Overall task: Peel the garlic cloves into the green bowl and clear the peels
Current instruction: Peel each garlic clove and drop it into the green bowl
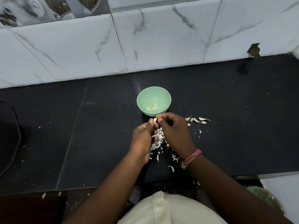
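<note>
At frame centre, just below the green bowl point(153, 101), left hand point(144, 139) fingers point(151, 122) pinch a garlic clove point(155, 119); right hand point(174, 135) fingers nip its tip. Best: strip skin downward onto the peels point(157, 141) on the worktop point(234, 126), then drop it in. Unpeeled cloves point(198, 120) wait right.
</note>
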A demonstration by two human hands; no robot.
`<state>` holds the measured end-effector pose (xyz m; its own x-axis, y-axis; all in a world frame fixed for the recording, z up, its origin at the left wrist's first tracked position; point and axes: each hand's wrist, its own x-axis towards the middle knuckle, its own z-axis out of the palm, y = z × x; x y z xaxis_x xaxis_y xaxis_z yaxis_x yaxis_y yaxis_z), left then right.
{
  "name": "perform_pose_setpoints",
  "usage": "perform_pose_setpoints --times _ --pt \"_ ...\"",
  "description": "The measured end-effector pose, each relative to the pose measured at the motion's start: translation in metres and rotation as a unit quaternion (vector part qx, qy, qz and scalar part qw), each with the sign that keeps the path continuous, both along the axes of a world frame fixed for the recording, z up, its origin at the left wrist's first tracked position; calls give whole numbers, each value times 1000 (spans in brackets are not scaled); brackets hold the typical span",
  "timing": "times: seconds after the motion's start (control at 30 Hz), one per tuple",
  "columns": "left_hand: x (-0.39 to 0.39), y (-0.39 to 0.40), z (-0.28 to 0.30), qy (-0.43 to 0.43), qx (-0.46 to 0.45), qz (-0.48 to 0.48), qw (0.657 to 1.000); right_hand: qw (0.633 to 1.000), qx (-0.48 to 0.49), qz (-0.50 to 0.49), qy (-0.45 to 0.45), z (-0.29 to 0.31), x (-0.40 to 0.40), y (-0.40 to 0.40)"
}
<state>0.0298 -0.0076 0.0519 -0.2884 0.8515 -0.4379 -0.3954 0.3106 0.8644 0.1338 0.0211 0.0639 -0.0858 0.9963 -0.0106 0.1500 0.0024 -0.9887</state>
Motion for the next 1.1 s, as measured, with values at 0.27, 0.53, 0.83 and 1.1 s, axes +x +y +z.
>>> perform_pose_setpoints --times 0.27,0.53,0.83,1.1 --pt "6 3 0 101 4 8 995 999 15 38 19 0 11 15" --pt "-7 35 5 72 -63 106 990 997 -49 -58 30 -12 8 30" --pt "-17 61 -5 153 -106 82 979 995 -77 -50 31 -19 5 25" --pt "-20 63 -7 170 -136 96 971 995 -86 -49 21 -25 6 18"
